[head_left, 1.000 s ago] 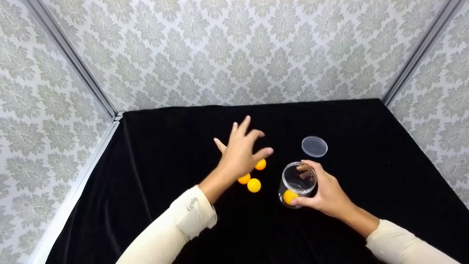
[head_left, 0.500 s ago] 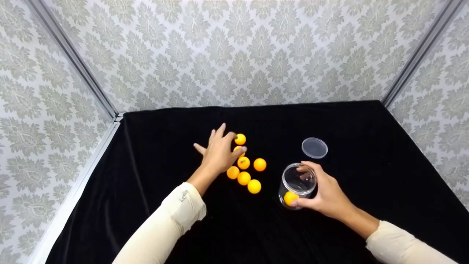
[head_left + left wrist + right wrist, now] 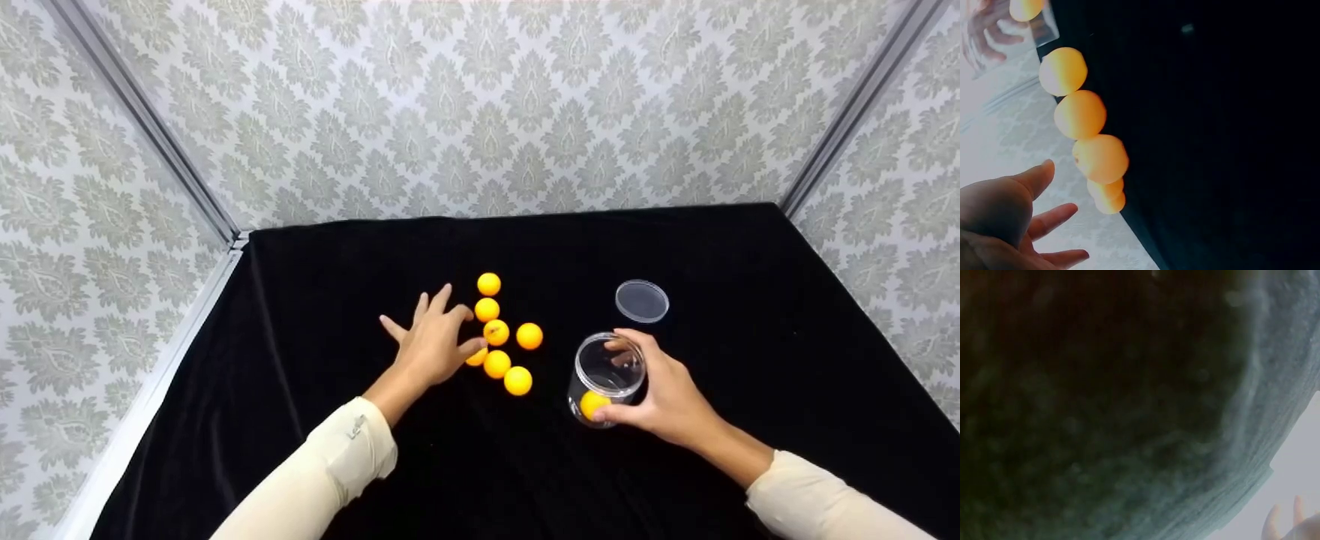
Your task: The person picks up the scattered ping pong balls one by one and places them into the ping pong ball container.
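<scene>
My left hand (image 3: 431,345) hovers with fingers spread at the left side of several orange ping-pong balls (image 3: 496,364). Its thumb overlaps the leftmost ball in the head view. In the left wrist view a gap shows between the thumb and a row of balls (image 3: 1100,158), and nothing lies in the hand. My right hand (image 3: 671,394) grips a clear, lidless jar (image 3: 581,382) from its right side, thumb in front and fingers behind. One orange ball (image 3: 594,405) lies at the jar's bottom. The right wrist view is mostly a dark, blurred surface.
A clear round lid (image 3: 642,301) lies flat on the black cloth (image 3: 712,262) behind the jar. A single ball (image 3: 529,336) sits slightly right of the others. Patterned wall panels (image 3: 487,112) stand behind the table and along its sides.
My left hand has moved left and back toward me, off the balls, so more of them show. The right hand and the jar have stayed in place.
</scene>
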Available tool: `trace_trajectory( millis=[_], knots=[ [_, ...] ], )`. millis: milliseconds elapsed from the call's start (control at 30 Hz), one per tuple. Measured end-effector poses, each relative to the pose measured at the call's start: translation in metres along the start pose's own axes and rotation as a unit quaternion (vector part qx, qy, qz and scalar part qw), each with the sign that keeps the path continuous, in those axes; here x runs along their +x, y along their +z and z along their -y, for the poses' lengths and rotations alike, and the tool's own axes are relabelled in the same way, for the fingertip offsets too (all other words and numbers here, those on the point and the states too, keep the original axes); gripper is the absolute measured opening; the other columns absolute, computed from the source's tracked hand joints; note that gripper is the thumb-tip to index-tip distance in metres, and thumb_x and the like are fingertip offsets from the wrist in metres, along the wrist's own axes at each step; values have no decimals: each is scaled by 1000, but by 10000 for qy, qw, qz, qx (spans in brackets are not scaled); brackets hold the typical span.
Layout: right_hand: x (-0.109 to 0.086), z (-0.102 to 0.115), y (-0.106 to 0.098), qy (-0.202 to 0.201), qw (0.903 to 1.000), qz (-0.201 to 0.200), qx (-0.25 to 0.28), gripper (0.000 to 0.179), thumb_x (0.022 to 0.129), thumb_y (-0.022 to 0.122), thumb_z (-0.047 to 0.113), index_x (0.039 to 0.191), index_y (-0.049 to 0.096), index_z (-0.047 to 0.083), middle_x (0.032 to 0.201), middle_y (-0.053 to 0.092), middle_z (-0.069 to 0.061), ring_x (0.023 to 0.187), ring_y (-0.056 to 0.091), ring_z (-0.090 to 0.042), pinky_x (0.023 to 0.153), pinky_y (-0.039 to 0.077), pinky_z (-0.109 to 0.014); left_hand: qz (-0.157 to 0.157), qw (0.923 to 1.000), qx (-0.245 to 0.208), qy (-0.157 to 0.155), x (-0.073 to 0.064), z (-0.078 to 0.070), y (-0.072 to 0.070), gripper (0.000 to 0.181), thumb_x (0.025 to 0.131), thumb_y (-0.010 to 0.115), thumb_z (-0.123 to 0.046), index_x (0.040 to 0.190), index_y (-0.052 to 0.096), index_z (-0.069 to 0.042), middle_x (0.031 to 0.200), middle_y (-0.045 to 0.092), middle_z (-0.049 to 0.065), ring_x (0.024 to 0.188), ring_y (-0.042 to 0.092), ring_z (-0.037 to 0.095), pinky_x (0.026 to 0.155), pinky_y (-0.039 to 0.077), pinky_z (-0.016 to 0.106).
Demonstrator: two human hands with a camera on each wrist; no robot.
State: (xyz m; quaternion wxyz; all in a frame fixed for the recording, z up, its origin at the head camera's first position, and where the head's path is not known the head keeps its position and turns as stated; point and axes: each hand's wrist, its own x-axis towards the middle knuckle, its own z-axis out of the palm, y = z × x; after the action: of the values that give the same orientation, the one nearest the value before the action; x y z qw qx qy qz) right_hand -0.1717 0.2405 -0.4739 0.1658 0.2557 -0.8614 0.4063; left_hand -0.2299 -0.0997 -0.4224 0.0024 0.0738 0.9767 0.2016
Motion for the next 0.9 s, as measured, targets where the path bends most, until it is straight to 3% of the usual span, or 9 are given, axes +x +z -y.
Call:
trace_trajectory(
  millis=[233, 367, 900],
  knots=[
    [0, 0, 1, 22, 10000, -10, 23, 107, 59, 98, 48, 147, 45, 21, 129, 68, 1, 108, 69, -21, 99, 46, -15, 234, 9992, 324, 61, -10, 9, 7, 48, 88, 76, -50, 128, 67, -26, 169, 28, 4, 155, 22, 44, 103, -3, 89],
    [0, 0, 1, 61, 10000, -40, 62, 107, 57, 99, 47, 146, 46, 17, 129, 68, 3, 108, 69, -22, 99, 46, -15, 292, 9984, 468, 92, -11, 12, 13, 48, 86, 78, -50, 126, 68, -26, 168, 30, 6, 154, 25, 46, 102, -2, 90],
    [-1, 0, 0, -61, 10000, -29, 12, 106, 59, 97, 48, 146, 45, 17, 128, 68, -3, 106, 69, -20, 98, 48, -16, 90, 9985, 485, 237, -10, 11, 18, 36, 87, 78, -46, 117, 71, -27, 166, 34, 6, 152, 29, 47, 100, -3, 91]
  ],
)
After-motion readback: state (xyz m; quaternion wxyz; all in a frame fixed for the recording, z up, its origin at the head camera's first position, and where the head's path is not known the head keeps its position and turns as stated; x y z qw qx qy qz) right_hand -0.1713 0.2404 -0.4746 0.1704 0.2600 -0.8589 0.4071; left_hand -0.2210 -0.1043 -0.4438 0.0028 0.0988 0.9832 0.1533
